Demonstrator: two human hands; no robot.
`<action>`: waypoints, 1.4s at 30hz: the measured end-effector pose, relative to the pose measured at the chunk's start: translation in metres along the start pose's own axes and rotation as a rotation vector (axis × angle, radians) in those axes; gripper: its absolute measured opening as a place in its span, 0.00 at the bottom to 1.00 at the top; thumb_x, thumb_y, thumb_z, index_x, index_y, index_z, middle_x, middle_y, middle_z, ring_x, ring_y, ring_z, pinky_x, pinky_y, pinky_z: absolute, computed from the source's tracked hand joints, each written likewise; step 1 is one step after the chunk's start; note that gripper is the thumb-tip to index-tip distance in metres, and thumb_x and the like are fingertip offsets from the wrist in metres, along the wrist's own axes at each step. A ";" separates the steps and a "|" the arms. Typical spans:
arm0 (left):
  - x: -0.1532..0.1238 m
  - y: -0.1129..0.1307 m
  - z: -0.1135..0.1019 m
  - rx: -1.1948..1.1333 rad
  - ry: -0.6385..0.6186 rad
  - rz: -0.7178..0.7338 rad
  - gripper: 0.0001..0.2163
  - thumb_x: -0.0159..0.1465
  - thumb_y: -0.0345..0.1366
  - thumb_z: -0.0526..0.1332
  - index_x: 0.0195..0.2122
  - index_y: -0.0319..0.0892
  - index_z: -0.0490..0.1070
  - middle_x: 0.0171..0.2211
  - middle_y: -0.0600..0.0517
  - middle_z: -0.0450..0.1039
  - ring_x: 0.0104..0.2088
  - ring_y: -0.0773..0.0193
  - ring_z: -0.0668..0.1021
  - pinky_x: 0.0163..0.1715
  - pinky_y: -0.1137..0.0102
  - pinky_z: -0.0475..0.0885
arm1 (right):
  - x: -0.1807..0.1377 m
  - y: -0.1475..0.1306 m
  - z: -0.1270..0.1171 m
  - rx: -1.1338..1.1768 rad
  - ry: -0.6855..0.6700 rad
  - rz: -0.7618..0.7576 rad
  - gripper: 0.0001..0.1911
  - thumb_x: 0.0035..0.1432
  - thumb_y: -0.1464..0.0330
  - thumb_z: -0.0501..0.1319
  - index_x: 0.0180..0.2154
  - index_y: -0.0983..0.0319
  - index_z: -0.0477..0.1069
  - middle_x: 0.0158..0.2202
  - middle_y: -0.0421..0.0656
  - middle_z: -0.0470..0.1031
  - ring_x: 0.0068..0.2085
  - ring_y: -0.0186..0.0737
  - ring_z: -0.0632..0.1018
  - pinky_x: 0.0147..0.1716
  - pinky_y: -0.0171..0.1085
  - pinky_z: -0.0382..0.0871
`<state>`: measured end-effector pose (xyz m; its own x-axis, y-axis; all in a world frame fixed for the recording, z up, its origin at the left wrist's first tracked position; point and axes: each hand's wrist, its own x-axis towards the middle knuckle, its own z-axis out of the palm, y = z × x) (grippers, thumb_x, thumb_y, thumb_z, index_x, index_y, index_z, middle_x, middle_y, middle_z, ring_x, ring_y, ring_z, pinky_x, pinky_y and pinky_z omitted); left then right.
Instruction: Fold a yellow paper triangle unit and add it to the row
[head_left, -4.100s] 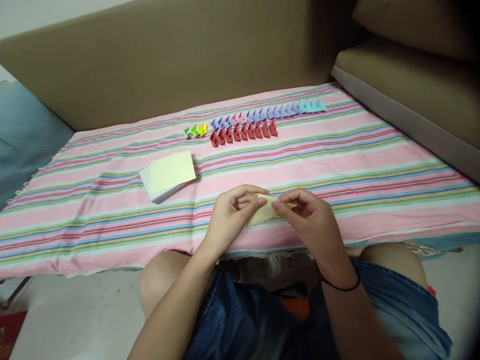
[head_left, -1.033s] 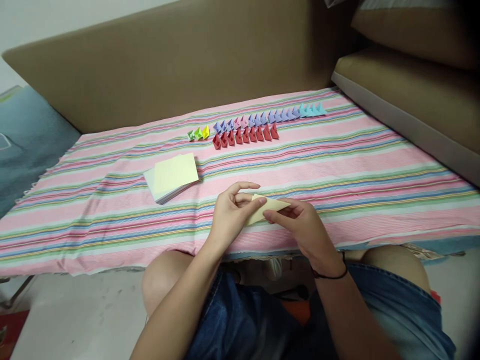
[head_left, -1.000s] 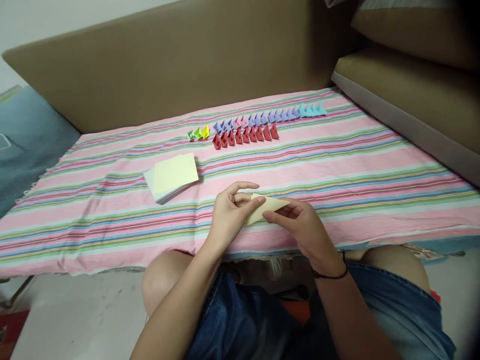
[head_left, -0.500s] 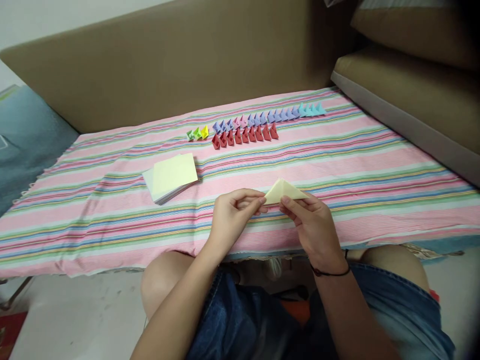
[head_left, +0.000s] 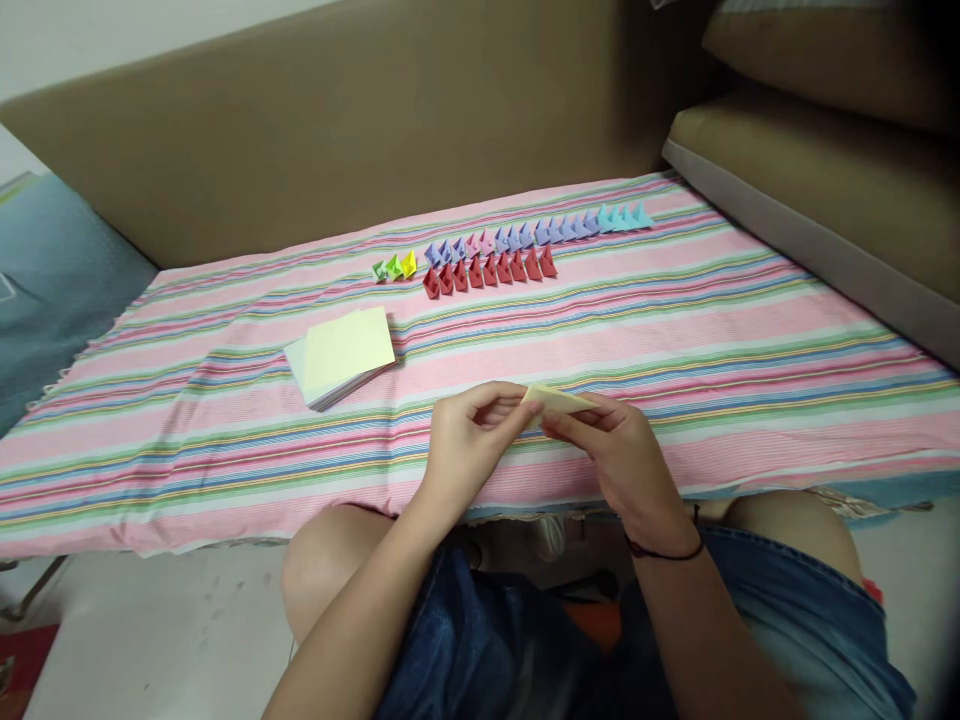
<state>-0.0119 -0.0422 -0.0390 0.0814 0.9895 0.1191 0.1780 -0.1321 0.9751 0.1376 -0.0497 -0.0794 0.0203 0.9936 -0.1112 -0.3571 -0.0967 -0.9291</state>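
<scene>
Together, left hand (head_left: 474,432) and right hand (head_left: 616,447), fingers (head_left: 516,424) pinched closed on folded paper (head_left: 556,399) (pale yellow); sheet stack (head_left: 345,352) nearby

Shows pale wall (head_left: 112,40) upper left | has brown backrest (head_left: 360,130) behind | stacks cushions (head_left: 810,175) right | bares pale floor (head_left: 172,630) below

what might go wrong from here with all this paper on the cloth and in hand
The pale yellow folded paper, pinched by the left hand and right hand, might crease crookedly if either slips. The skewed stack of flat, pale paper sheets could slide apart if bumped. The dark red folded-paper shapes stand close together on wrinkled pink striped cloth, so a tug might topple several.
</scene>
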 end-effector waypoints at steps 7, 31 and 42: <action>0.003 0.000 -0.002 -0.151 -0.046 -0.145 0.09 0.52 0.38 0.70 0.31 0.38 0.77 0.25 0.53 0.76 0.25 0.69 0.75 0.25 0.77 0.69 | -0.002 -0.004 0.000 -0.053 -0.059 0.011 0.15 0.39 0.63 0.73 0.31 0.62 0.77 0.26 0.39 0.79 0.27 0.36 0.78 0.29 0.35 0.74; 0.008 -0.009 -0.009 0.015 -0.205 -0.132 0.09 0.56 0.38 0.65 0.33 0.38 0.75 0.24 0.53 0.71 0.25 0.69 0.72 0.27 0.74 0.68 | 0.001 0.000 -0.002 -0.183 -0.032 -0.301 0.18 0.57 0.65 0.63 0.50 0.56 0.70 0.47 0.45 0.77 0.38 0.41 0.81 0.36 0.40 0.78; 0.004 -0.008 0.007 -0.264 0.045 -0.163 0.14 0.50 0.36 0.71 0.36 0.39 0.72 0.27 0.53 0.75 0.27 0.70 0.76 0.29 0.77 0.71 | 0.001 0.002 -0.001 -0.123 0.003 -0.195 0.14 0.49 0.67 0.69 0.40 0.57 0.73 0.34 0.38 0.79 0.31 0.34 0.80 0.30 0.31 0.75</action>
<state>-0.0057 -0.0375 -0.0482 0.0283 0.9988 -0.0404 -0.0766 0.0425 0.9962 0.1381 -0.0493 -0.0818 0.0802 0.9940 0.0739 -0.2298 0.0906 -0.9690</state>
